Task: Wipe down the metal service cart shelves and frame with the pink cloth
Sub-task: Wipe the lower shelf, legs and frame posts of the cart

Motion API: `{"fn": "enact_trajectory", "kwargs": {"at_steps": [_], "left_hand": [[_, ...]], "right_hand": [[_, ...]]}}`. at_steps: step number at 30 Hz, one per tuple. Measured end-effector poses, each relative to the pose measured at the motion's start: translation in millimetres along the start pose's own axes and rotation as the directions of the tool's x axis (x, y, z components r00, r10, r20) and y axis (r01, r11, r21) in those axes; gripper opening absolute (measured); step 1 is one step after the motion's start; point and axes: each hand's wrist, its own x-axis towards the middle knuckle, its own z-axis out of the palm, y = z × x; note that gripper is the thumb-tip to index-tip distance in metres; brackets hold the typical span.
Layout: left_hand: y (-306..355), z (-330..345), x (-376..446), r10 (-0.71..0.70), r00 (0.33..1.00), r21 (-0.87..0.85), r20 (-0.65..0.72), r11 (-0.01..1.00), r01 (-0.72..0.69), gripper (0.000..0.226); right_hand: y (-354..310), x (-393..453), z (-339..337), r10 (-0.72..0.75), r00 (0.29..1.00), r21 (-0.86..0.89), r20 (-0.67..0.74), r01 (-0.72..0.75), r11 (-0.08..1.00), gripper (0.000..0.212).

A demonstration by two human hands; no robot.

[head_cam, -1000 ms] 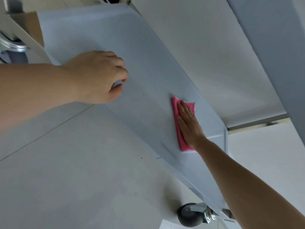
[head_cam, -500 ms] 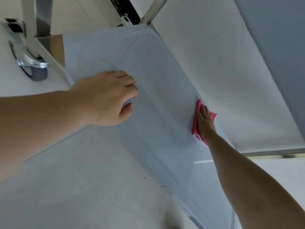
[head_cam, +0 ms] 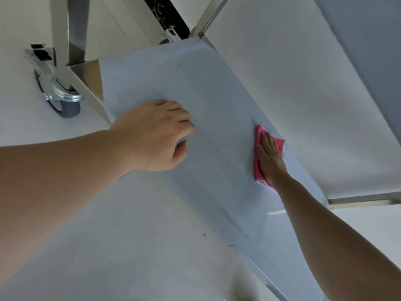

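The cart's lower metal shelf (head_cam: 208,88) runs diagonally from the upper left to the lower right. A folded pink cloth (head_cam: 258,161) lies flat near the shelf's far edge. My right hand (head_cam: 270,158) presses down on it with the palm flat and fingers stretched out. My left hand (head_cam: 158,135) hangs over the shelf's near side, its fingers curled around something small that I cannot make out. A few water drops dot the shelf beside the left knuckles.
A cart leg (head_cam: 71,29) stands at the upper left with a grey caster wheel (head_cam: 58,92) under it. Another frame post (head_cam: 210,16) rises at the back. An upper shelf (head_cam: 368,51) overhangs on the right. Pale tiled floor (head_cam: 130,246) lies below.
My right hand slid the pink cloth from the middle of the shelf toward its far edge. The view has shifted, bringing the left caster and leg into sight.
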Motion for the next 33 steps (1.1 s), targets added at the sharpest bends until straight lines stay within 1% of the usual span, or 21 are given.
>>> {"fn": "enact_trajectory", "kwargs": {"at_steps": [2,6,10,12,17,21,24,27,30,33], "left_hand": [[0,0,0,-0.003,1.0,0.008,0.007,1.0,0.003,0.051],[0,0,-1,-0.007,1.0,0.021,0.013,1.0,0.007,0.053],[0,0,-1,-0.007,1.0,0.045,0.006,0.999,0.006,0.052],[0,-1,0,-0.007,1.0,0.049,0.007,0.999,0.007,0.051],[-1,-4,-2,-0.012,1.0,0.043,0.0,0.999,0.012,0.054],[-1,-14,-7,0.003,1.0,0.032,-0.003,0.999,-0.003,0.051],[-11,-16,-31,0.007,1.0,0.055,-0.03,0.998,-0.005,0.045],[-20,-15,-53,-0.042,0.999,0.078,-0.016,0.996,0.043,0.051],[-19,-15,-57,-0.06,0.998,0.078,0.007,0.995,0.059,0.052],[-20,-13,-57,-0.06,0.998,0.068,-0.025,0.996,0.062,0.051]], "right_hand": [[-16,-14,1,-0.07,0.997,-0.017,0.015,0.07,0.997,0.049],[-58,-49,1,-0.197,0.98,0.04,0.024,0.196,0.98,0.051],[-98,-92,0,-0.338,0.941,0.092,0.023,0.335,0.938,0.057],[-111,-108,0,-0.389,0.921,0.105,0.025,0.385,0.917,0.056],[-122,-116,-8,-0.402,0.913,0.106,0.073,0.394,0.913,0.055],[-114,-132,-9,-0.447,0.894,0.175,0.02,0.438,0.882,0.054],[-107,-139,-8,-0.501,0.865,0.164,0.025,0.491,0.856,0.054],[-112,-127,-10,-0.54,0.84,0.134,0.046,0.531,0.837,0.054],[-117,-111,-10,-0.569,0.821,0.115,0.051,0.561,0.82,0.054],[-116,-93,-10,-0.569,0.821,0.109,0.038,0.563,0.819,0.053]]}}
